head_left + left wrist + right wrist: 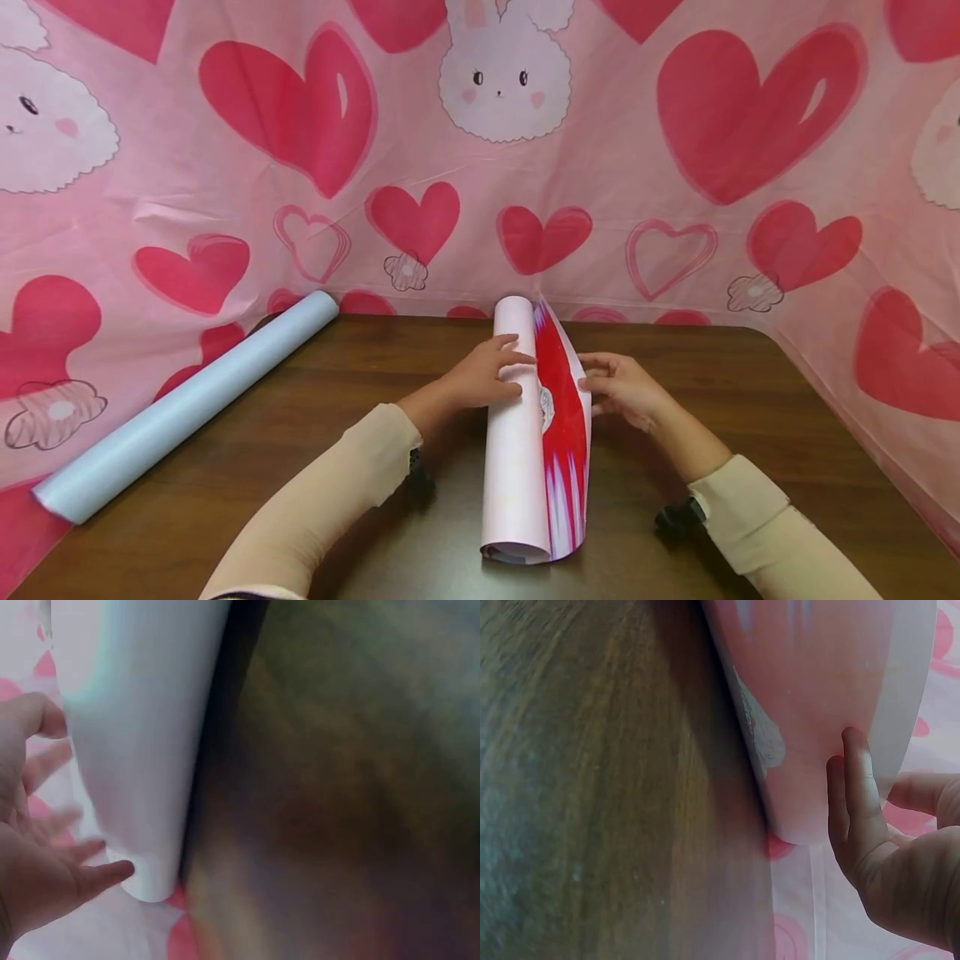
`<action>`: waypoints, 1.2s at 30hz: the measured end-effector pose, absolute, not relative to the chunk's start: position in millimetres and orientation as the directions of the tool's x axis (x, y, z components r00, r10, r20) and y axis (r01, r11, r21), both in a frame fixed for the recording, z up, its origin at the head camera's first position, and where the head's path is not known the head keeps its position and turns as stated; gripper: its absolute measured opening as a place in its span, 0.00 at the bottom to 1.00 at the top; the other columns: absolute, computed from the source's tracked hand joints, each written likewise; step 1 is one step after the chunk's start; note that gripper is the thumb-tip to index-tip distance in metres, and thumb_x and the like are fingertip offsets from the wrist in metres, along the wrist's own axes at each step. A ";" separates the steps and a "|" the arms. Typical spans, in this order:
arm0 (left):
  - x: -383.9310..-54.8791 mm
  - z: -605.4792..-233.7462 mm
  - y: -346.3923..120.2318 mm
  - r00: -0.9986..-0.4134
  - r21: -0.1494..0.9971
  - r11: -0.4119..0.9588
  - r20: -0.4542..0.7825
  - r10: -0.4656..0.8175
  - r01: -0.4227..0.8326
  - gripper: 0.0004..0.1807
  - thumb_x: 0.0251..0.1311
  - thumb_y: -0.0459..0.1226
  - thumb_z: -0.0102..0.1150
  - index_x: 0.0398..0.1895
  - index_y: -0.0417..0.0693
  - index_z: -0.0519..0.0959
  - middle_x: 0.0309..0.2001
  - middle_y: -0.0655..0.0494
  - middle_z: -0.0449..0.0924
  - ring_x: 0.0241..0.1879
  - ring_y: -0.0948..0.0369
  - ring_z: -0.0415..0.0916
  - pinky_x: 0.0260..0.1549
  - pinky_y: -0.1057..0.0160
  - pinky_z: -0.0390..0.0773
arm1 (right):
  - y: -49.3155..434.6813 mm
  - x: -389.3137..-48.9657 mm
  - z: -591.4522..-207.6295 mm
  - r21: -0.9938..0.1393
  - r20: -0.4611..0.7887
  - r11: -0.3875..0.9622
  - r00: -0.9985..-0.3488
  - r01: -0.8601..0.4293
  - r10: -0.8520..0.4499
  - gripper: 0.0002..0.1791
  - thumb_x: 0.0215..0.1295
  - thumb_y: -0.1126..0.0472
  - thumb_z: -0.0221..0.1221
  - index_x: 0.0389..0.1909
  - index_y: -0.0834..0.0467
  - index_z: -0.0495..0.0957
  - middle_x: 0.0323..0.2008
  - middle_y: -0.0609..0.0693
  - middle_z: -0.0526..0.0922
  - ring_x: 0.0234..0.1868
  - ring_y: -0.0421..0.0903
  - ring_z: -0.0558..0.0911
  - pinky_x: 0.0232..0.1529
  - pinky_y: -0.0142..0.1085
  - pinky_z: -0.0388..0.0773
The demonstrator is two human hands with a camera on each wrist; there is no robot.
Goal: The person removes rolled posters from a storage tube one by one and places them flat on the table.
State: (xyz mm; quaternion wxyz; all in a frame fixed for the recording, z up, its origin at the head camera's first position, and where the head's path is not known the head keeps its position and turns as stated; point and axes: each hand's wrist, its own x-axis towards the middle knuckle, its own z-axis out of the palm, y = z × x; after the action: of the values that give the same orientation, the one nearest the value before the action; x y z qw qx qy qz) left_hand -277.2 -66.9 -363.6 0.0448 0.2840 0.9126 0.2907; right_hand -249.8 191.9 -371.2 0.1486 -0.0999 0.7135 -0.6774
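A partly unrolled poster (513,467) lies lengthwise on the table, its pale pink back outward. The loose right flap shows a red printed face (562,358) with purple and white streaks and a small pale emblem. My left hand (483,375) is at the roll's upper left side, spread fingers over its top; in the left wrist view the fingertips are right at the pale roll (142,750). On the other side, my right hand (626,387) pinches the flap's raised edge, with fingers along its underside (810,735) and the thumb side at the rim.
A long light-blue roll (187,408) lies slanted along the table's left side. Behind and at both sides hangs a pink cloth (615,150) with hearts and rabbit faces. The brown wooden table (705,375) meets this cloth at its far edge.
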 end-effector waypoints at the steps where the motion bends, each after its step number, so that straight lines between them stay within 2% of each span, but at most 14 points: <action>1: -276.5 -360.8 -65.7 -0.813 0.519 0.671 0.084 0.576 0.529 0.26 0.52 0.40 0.68 0.58 0.56 0.80 0.70 0.51 0.62 0.67 0.51 0.60 0.53 0.51 0.76 | 191.9 -250.0 -370.9 -0.997 -0.073 0.062 -0.934 0.054 -0.349 0.31 0.67 0.71 0.53 0.68 0.76 0.55 0.39 0.55 0.82 0.35 0.47 0.83 0.34 0.46 0.84; 4: -274.0 -354.0 -61.8 -0.764 0.438 0.668 0.070 0.642 0.602 0.18 0.53 0.42 0.68 0.49 0.56 0.84 0.66 0.55 0.68 0.63 0.56 0.64 0.55 0.55 0.74 | 192.4 -250.2 -370.7 -0.997 -0.074 0.059 -0.935 0.057 -0.348 0.31 0.66 0.71 0.52 0.68 0.76 0.55 0.37 0.54 0.82 0.35 0.47 0.83 0.33 0.46 0.84; 6: -272.6 -351.1 -59.3 -0.732 0.370 0.663 0.073 0.677 0.650 0.16 0.53 0.46 0.69 0.46 0.55 0.84 0.61 0.56 0.72 0.60 0.58 0.68 0.55 0.57 0.74 | 193.0 -250.1 -371.1 -0.997 -0.073 0.057 -0.935 0.057 -0.348 0.31 0.66 0.72 0.52 0.68 0.77 0.55 0.37 0.54 0.82 0.34 0.47 0.83 0.33 0.46 0.84; 10: -272.3 -350.1 -55.0 -0.672 0.229 0.644 0.072 0.737 0.730 0.20 0.52 0.50 0.69 0.44 0.52 0.81 0.53 0.57 0.77 0.53 0.61 0.72 0.53 0.61 0.75 | 195.9 -249.8 -372.1 -0.997 -0.070 0.059 -0.935 0.053 -0.348 0.31 0.66 0.72 0.52 0.67 0.77 0.55 0.37 0.53 0.82 0.34 0.46 0.83 0.32 0.44 0.84; 13: -272.2 -350.6 -54.3 -0.651 0.160 0.638 0.040 0.758 0.753 0.20 0.53 0.47 0.67 0.48 0.52 0.81 0.54 0.55 0.77 0.56 0.59 0.71 0.55 0.58 0.73 | 198.9 -250.1 -372.8 -0.997 -0.064 0.059 -0.935 0.046 -0.350 0.31 0.65 0.72 0.52 0.67 0.77 0.54 0.37 0.52 0.82 0.34 0.45 0.83 0.32 0.44 0.84; 17: -270.9 -349.4 -55.8 -0.644 0.140 0.640 -0.021 0.765 0.756 0.19 0.57 0.43 0.61 0.52 0.54 0.83 0.62 0.53 0.74 0.68 0.53 0.62 0.63 0.46 0.64 | 205.3 -251.4 -373.6 -0.997 -0.067 0.065 -0.937 0.047 -0.342 0.31 0.66 0.72 0.52 0.68 0.77 0.54 0.37 0.51 0.82 0.34 0.45 0.83 0.33 0.44 0.84; 20: -269.1 -347.2 -59.1 -0.637 0.125 0.636 -0.036 0.770 0.761 0.16 0.60 0.43 0.57 0.50 0.56 0.84 0.60 0.54 0.76 0.70 0.52 0.59 0.65 0.38 0.58 | 210.4 -252.0 -374.3 -0.995 -0.074 0.083 -0.940 0.049 -0.334 0.31 0.66 0.72 0.52 0.68 0.77 0.54 0.36 0.51 0.82 0.34 0.45 0.83 0.33 0.44 0.84; 22: -267.6 -345.9 -61.9 -0.635 0.096 0.634 -0.019 0.772 0.768 0.13 0.60 0.43 0.56 0.45 0.56 0.83 0.54 0.55 0.78 0.65 0.54 0.65 0.64 0.36 0.57 | 213.7 -252.0 -375.2 -0.994 -0.079 0.095 -0.940 0.050 -0.332 0.32 0.66 0.72 0.52 0.68 0.77 0.54 0.36 0.50 0.82 0.34 0.44 0.83 0.33 0.43 0.84; 25: -265.0 -344.7 -65.3 -0.638 0.047 0.637 0.005 0.770 0.769 0.09 0.58 0.47 0.60 0.39 0.56 0.80 0.46 0.58 0.79 0.56 0.59 0.72 0.64 0.38 0.59 | 218.7 -251.4 -376.7 -0.993 -0.082 0.107 -0.942 0.049 -0.325 0.32 0.66 0.72 0.52 0.68 0.77 0.54 0.36 0.49 0.82 0.34 0.44 0.83 0.33 0.42 0.84; 27: -263.1 -344.0 -67.2 -0.644 0.022 0.644 0.008 0.765 0.765 0.12 0.55 0.51 0.63 0.37 0.57 0.79 0.43 0.59 0.78 0.51 0.60 0.73 0.62 0.40 0.62 | 222.6 -250.9 -377.9 -0.993 -0.082 0.109 -0.942 0.049 -0.326 0.32 0.66 0.73 0.52 0.68 0.77 0.54 0.36 0.49 0.83 0.35 0.44 0.83 0.33 0.42 0.84; 31: -259.5 -341.1 -72.0 -0.652 0.020 0.653 -0.043 0.757 0.757 0.17 0.54 0.52 0.64 0.45 0.59 0.82 0.48 0.57 0.76 0.53 0.58 0.71 0.61 0.42 0.64 | 230.3 -250.3 -379.6 -0.993 -0.078 0.105 -0.941 0.046 -0.330 0.31 0.66 0.73 0.52 0.68 0.77 0.54 0.37 0.49 0.83 0.36 0.43 0.83 0.35 0.43 0.84; 33: -258.2 -339.6 -75.3 -0.650 0.056 0.655 -0.079 0.756 0.754 0.17 0.56 0.49 0.63 0.50 0.61 0.84 0.53 0.55 0.75 0.56 0.57 0.68 0.62 0.43 0.63 | 234.3 -249.9 -379.8 -0.994 -0.074 0.098 -0.941 0.044 -0.331 0.31 0.67 0.72 0.52 0.68 0.77 0.53 0.38 0.48 0.83 0.36 0.43 0.84 0.36 0.43 0.84; 36: -257.6 -337.8 -80.9 -0.629 0.125 0.638 -0.111 0.770 0.759 0.16 0.59 0.44 0.59 0.51 0.59 0.85 0.58 0.54 0.74 0.61 0.55 0.66 0.64 0.45 0.61 | 240.7 -249.6 -380.1 -0.996 -0.066 0.082 -0.943 0.042 -0.327 0.31 0.67 0.72 0.51 0.67 0.78 0.53 0.39 0.47 0.82 0.36 0.44 0.84 0.36 0.43 0.84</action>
State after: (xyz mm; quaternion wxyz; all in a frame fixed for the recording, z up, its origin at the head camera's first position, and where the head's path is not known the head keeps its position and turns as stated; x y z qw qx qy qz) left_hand -257.6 -80.9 -337.8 0.0770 0.4239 0.9018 0.0332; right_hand -249.6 240.7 -380.1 0.1375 -0.0987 0.7224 -0.6704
